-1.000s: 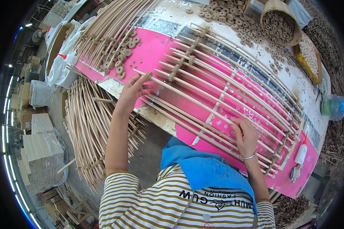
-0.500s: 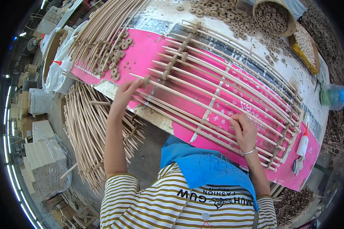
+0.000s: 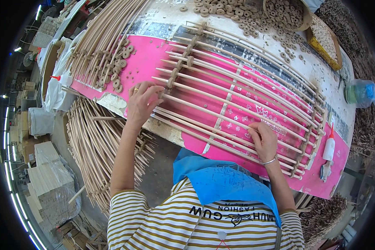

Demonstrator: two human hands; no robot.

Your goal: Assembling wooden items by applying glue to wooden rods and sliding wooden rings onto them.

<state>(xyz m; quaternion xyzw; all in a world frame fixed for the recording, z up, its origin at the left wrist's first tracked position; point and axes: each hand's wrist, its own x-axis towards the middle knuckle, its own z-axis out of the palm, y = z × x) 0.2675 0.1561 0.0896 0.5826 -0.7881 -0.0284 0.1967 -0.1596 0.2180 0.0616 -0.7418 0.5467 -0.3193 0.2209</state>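
Note:
Slender pale wooden rods (image 3: 221,92) lie side by side across the pink-covered table (image 3: 148,54), joined near both ends by rows of brown crosspieces (image 3: 183,58). My left hand (image 3: 143,104) has its fingers curled round the left end of one rod (image 3: 196,107), beside a round brown wooden ring partly hidden by the fingertips. Farther right along that rod, my right hand (image 3: 264,143) pinches it between thumb and fingers. Nearer to me, more rods (image 3: 196,125) of the same frame run below both hands.
Loose wooden rings (image 3: 225,9) spill from a tub (image 3: 284,12) at the back. A yellow-edged box (image 3: 324,43) of pale pieces stands beside it. Glue bottles (image 3: 329,149) (image 3: 64,79) lie right and left. More rods (image 3: 108,29) (image 3: 98,150) are bundled at left, on the table and below.
My left hand has closed in round the rod's left end, and the ring there has moved along toward the crosspiece row. My right hand keeps its pinch. The whole view has shifted slightly.

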